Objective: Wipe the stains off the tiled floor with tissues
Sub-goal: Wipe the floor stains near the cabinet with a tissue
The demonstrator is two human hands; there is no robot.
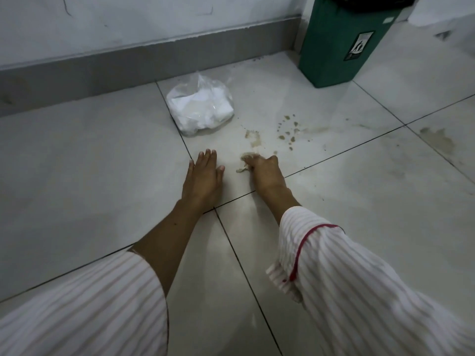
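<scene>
- Right hand [263,170] curls its fingers around a soiled tissue wad [244,164], pressing it on the tiled floor [102,155].
- Left hand [204,176] lies flat on the floor, fingers straight, slightly spread, holding nothing.
- Brown stains [286,132] just beyond the wad; a smear [437,141] further right.
- Plastic bag of tissues [200,109] beyond the left hand.
- Green bin [339,44] by the wall.

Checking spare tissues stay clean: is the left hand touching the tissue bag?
Apart. The head view shows bare tile between the left hand and the tissue bag.
</scene>
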